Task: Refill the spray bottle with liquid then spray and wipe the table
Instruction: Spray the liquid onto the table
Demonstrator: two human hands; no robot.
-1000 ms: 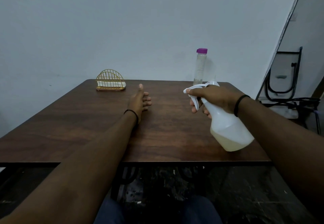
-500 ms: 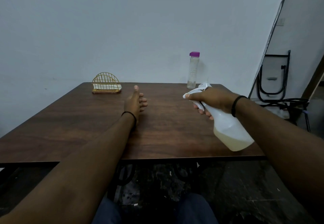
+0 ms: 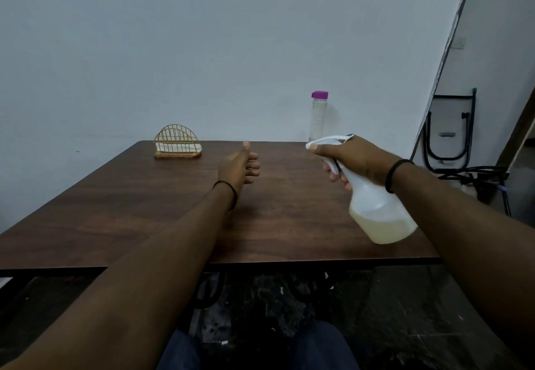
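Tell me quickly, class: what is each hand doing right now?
Left hand: open, holding nothing, fingers loosely curled, thumb up, above the table.
Right hand: grips the spray bottle at its trigger head.

plain room | wooden table (image 3: 144, 210) | bare wall (image 3: 202, 36) | folded chair (image 3: 450, 129)

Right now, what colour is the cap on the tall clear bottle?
Purple cap on the clear bottle, seen in the head view.

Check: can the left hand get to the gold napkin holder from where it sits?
Probably yes. The left hand is open and holds nothing, and the napkin holder stands ahead and to its left at the far edge, with only bare table between them.
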